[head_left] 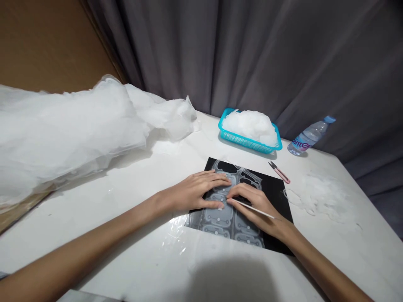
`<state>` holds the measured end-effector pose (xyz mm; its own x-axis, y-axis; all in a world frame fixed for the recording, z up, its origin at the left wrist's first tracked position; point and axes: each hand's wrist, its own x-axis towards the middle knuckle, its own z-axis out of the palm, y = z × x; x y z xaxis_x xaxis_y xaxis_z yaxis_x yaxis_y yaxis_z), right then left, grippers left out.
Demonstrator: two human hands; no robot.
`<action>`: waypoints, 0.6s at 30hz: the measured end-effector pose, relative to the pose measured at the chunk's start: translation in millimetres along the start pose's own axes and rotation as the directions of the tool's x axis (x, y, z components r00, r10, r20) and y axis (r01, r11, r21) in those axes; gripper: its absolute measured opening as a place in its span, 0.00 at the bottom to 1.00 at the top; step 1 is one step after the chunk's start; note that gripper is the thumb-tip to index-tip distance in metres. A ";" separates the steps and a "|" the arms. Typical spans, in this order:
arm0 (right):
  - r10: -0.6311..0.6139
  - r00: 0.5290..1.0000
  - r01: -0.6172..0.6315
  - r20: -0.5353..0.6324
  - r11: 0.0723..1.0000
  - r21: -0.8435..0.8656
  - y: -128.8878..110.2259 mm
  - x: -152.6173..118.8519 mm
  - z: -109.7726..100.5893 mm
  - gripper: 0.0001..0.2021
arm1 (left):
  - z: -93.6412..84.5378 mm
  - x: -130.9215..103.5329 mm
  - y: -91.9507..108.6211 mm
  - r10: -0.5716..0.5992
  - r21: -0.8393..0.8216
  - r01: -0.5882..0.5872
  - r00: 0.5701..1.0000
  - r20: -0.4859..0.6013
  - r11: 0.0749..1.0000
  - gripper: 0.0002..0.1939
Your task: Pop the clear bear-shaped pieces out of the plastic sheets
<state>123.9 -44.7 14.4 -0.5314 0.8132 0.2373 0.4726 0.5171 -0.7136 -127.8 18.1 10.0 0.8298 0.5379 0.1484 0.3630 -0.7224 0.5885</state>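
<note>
My left hand (203, 191) lies flat with fingers stretched over a translucent sheet (218, 216) of moulded rounded shapes. Between the fingertips of my right hand (256, 205) is a thin white stick (252, 207), its tip end hidden by the fingers near the sheet's middle. Under the sheet is a black mat (277, 199), which shows along the right side and through cut-out gaps at the top. A small pale bit sits by my left thumb; I cannot make out what it is.
Behind the mat stands a turquoise basket (248, 147) heaped with white fluffy material (250, 126). Pink-handled thread snips (279, 173) lie right of it, near a water bottle (308, 137). Clear scraps (327, 195) spread at the right. A big bag of white stuffing (72, 134) fills the left.
</note>
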 end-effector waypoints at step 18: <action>-0.147 0.988 0.154 0.046 0.925 -0.348 9.4 5.4 11.4 0.11 | 39.5 -25.7 45.2 0.128 0.624 -0.047 0.988 -0.085 0.780 0.12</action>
<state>117.5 -38.5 1.5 -0.6268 0.7152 0.3092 0.6002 0.6962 -0.3938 -115.9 -45.5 1.4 0.8306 0.4761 0.2889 0.5084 -0.8600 -0.0443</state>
